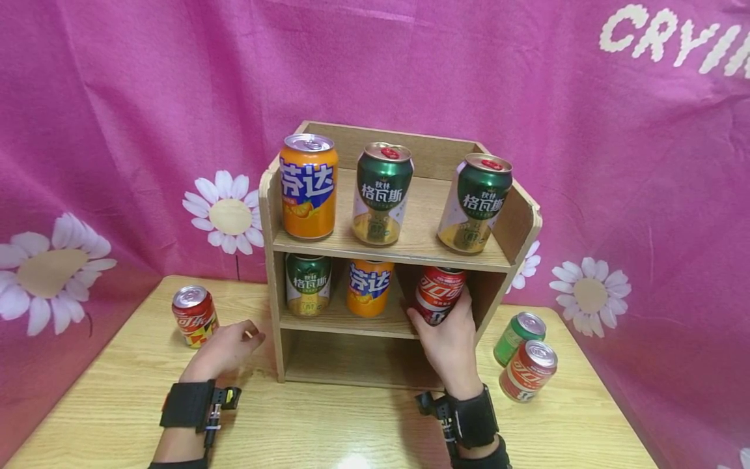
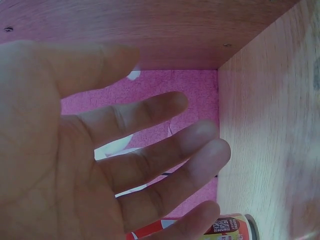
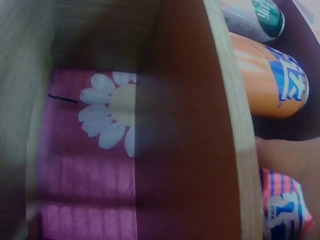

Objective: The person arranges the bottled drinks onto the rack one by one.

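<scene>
From the head view, we see the right hand (image 1: 451,342) gripping a red Coca-Cola can (image 1: 439,292), thumb on one side and fingers round the other, at the right end of the middle shelf in a wooden shelf unit (image 1: 271,280). The left hand (image 1: 225,348) is beside the unit's left side, its fingers loosely bent. Only the left wrist view gives us its palm, with thumb and fingers parted, and small screw heads (image 2: 8,29) in the wood. Past the little finger, that view also catches a printed code on the red cola can (image 1: 195,317), which stands on the table (image 1: 334,423) just beside the left hand; from the head we read its front instead.

The right wrist view shows us stripes and a white emblem on the gripped can that the head camera misses, and purple cloth (image 1: 146,98) behind the open-backed lower compartment.

Left of the gripped can, a Fanta can (image 1: 369,288) and a Qiulin kvass can (image 1: 308,286) share its shelf. Only from the head do we see the top: an orange Fanta can (image 1: 308,195) and two green-and-gold kvass cans (image 1: 383,198). A green can (image 1: 511,342) and another Coca-Cola can (image 1: 527,374) stand close together on the table at right.
</scene>
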### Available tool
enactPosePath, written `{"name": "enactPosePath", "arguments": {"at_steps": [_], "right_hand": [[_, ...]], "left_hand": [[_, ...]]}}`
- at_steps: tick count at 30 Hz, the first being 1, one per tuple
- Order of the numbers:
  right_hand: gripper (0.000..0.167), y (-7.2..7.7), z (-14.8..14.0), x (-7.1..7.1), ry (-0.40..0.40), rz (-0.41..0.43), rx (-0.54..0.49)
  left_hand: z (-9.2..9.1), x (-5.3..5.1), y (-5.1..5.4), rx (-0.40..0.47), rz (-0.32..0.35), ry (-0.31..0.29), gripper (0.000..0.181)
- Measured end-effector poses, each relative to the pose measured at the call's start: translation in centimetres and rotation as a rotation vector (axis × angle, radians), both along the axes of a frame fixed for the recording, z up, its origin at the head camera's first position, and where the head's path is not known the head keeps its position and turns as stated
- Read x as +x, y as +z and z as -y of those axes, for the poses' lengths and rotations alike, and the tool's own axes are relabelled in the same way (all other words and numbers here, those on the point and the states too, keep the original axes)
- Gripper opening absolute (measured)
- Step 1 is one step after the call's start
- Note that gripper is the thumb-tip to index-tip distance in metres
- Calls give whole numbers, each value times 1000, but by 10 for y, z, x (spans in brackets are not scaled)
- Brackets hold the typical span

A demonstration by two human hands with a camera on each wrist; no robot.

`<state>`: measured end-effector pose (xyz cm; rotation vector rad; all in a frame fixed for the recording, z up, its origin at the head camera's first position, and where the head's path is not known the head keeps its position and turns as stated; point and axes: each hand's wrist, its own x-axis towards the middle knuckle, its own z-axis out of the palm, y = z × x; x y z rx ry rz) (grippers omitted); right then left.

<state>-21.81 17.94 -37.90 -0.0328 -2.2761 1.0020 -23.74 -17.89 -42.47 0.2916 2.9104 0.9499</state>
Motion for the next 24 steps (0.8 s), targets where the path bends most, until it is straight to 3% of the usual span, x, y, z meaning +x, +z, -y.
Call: {"name": "enactPosePath", "arguments": {"at_steps": [8, 24], "right_hand": [[94, -3, 5, -1, -40, -38, 5], [88, 2, -2, 0, 6, 40, -4]], "left_hand": [[1, 0, -3, -1, 15, 0, 29], [3, -2, -3, 11, 24, -6, 31]]}}
